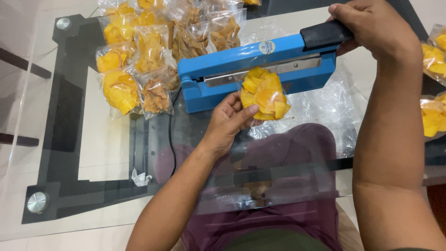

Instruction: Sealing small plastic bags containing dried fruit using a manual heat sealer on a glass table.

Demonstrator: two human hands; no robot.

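A blue heat sealer [223,69] lies across the glass table [42,116]. My right hand [371,28] grips its black handle [325,33] and presses the arm down. My left hand [230,118] holds a clear bag of yellow chips [265,95] from below, with the bag's top edge tucked into the sealer's jaw.
A pile of sealed chip bags [139,51], yellow and brown, sits at the far left of the sealer. More yellow bags [434,93] lie at the right edge. Loose clear plastic [325,107] lies under the sealer. A black cord [171,139] runs toward me.
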